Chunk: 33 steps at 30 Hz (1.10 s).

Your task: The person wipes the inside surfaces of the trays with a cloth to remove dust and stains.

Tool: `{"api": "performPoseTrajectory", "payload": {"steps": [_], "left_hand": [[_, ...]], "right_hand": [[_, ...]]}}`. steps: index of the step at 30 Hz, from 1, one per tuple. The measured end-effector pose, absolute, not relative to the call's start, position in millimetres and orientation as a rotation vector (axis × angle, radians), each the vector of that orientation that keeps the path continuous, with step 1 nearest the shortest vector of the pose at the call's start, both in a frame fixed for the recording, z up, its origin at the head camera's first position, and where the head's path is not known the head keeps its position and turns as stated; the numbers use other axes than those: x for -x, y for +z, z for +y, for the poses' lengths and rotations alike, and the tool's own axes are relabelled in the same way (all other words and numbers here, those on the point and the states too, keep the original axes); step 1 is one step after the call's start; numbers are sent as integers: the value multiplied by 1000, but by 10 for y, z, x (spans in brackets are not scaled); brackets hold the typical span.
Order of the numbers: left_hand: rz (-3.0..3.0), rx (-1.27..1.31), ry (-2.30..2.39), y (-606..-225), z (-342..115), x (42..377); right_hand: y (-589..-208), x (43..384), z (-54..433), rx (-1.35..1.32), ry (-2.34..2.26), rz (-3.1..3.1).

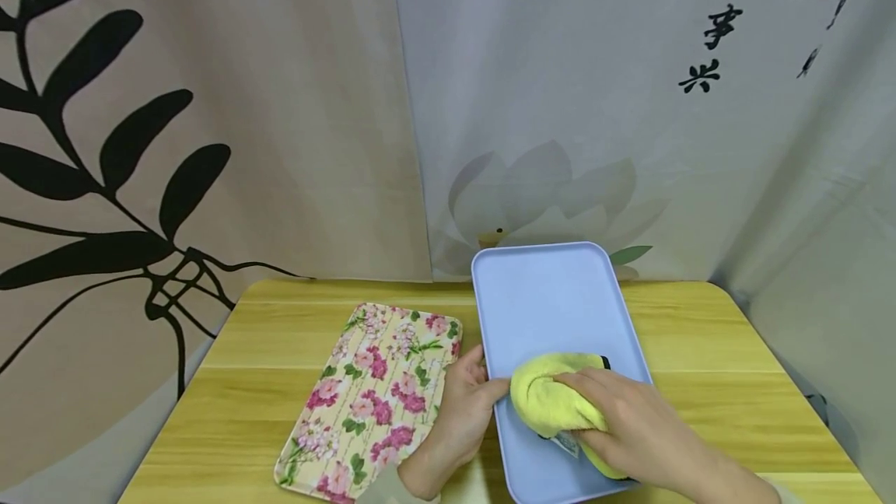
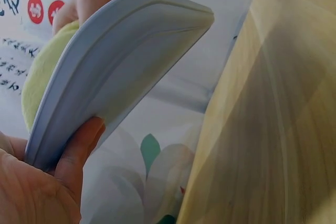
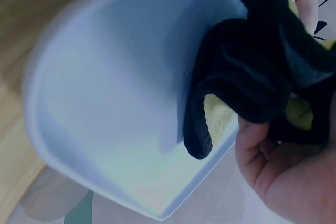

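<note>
Currently I see L hand (image 1: 463, 404) gripping the left edge of the lt-blue tray (image 1: 547, 298): plain, rect., rounded corners, raised rim, held tilted above the wood table (image 1: 707, 356). R hand (image 1: 637, 422) grasps the cloth (image 1: 549, 395), bunched, fuzzy, yellow-grn w/ dark parts, against tray's lower half.

Periwinkle blue all over, that tray (image 1: 553, 302), and against it blazed the cloth (image 1: 542, 403), lime yellow on one part, near-black on another! The floral board (image 1: 367, 403) went all out: pink and magenta blossoms, green leaves, a cream ground. Yellow wood grain striped the table (image 1: 714, 379), while black foliage (image 1: 140, 138) marked the beige panel (image 1: 315, 138) and black characters (image 1: 721, 26) the pale grey panel (image 1: 560, 45).
</note>
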<state>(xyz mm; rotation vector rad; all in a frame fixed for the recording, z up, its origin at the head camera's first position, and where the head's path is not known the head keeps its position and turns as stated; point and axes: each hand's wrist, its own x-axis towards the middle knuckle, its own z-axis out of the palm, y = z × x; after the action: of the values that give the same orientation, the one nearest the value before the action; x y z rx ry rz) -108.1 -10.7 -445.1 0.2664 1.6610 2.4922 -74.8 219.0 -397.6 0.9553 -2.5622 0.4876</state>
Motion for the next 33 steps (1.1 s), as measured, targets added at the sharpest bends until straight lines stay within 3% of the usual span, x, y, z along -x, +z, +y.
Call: {"api": "performPoseTrajectory", "payload": {"steps": [12, 33], "left_hand": [[1677, -281, 2447, -4441, -106, 1068], [1661, -278, 2441, -4406, -116, 1050]], "right_hand": [[-3833, 943, 2074, -850, 464, -2606], [-3552, 1371, 1805, -898, 499, -2586]]}}
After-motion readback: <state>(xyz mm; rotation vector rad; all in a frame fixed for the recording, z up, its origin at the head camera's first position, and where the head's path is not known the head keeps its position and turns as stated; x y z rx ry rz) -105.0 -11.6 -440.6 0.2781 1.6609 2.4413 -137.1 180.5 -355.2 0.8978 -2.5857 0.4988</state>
